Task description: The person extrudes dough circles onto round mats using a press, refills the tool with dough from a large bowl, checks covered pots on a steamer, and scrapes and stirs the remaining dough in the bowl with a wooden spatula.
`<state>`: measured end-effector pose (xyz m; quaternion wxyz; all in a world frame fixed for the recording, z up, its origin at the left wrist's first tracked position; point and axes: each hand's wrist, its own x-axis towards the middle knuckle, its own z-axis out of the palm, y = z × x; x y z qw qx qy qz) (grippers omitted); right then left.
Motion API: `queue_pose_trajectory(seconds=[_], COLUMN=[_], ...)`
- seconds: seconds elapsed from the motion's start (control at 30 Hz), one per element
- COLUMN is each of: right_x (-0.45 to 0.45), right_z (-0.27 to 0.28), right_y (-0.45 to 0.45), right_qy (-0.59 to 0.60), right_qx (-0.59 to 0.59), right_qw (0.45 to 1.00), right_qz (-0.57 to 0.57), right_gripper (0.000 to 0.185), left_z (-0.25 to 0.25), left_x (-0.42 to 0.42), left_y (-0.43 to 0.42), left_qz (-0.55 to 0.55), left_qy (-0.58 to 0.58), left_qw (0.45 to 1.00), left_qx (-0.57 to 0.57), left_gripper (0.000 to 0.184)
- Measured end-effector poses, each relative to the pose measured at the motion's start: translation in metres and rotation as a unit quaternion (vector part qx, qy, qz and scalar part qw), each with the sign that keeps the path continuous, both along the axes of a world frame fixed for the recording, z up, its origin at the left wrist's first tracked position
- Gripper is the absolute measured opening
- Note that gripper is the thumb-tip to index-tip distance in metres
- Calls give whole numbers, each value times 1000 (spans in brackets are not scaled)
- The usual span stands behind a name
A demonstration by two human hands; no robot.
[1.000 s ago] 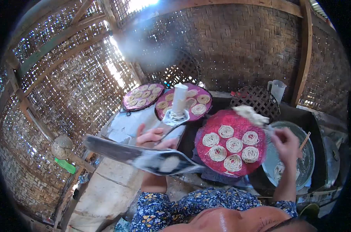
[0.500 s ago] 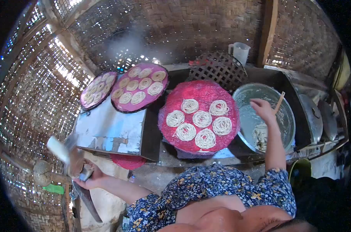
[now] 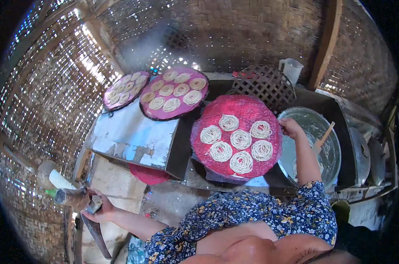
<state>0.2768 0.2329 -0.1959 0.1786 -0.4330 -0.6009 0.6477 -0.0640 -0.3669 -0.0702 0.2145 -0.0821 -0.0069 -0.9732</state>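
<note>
My left hand (image 3: 100, 208) is wrapped around a wooden hand press (image 3: 74, 198), a thick brown body with dark arms, held out at the lower left. Over at the right edge of a round tray (image 3: 215, 110) covered in red mesh cloth, my right hand (image 3: 292, 128) grips the rim with closed fingers. Several pale coils of noodle-like strands (image 3: 240, 139) lie on that tray. Just right of it sits a wide metal basin (image 3: 338, 152), with wet pale batter and a wooden spatula (image 3: 325, 136) inside, partly behind my right forearm.
Two pink-covered round trays with coils, a nearer one (image 3: 174, 93) and a farther one (image 3: 126, 89), rest on a worn whitish box (image 3: 133, 136). A dark woven lattice tray (image 3: 265, 86) and a plastic jug (image 3: 292, 69) stand behind. Metal lids (image 3: 360, 154) lean at right.
My right hand has moved left from over the basin to the red tray's rim and closed on it. The press in my left hand has swung lower. The view has shifted slightly.
</note>
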Motion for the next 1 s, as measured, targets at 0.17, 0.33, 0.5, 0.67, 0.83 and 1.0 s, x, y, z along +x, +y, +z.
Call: queue_pose_trajectory(seconds=[0.17,0.33,0.5,0.67,0.83,1.0], right_x=[10,15,21,39,65,50], right_z=[-14,2,-3,3,-7,-6], right_y=[-9,-41,-53,-92,-134,-197], right_qy=[68,1,-91,-86,-25,93], right_qx=[-65,21,191,163,53,-119], right_qw=[996,999,976,976,983,969], right_qz=[-12,-44,-51,-115,-175,-195], right_gripper=[16,19,23,23,21,18], left_z=[5,4,4,0,-9,-13], left_x=[3,-5,-19,-31,-45,-45], left_y=[8,22,43,57,67,78], left_qz=[-6,-41,-53,-85,-96,-184], left_qy=[-6,-4,-47,-36,-40,37], left_qw=[1000,999,996,994,992,979], left_qx=[4,-5,-45,-63,-69,-77], left_gripper=[52,51,49,49,48,38])
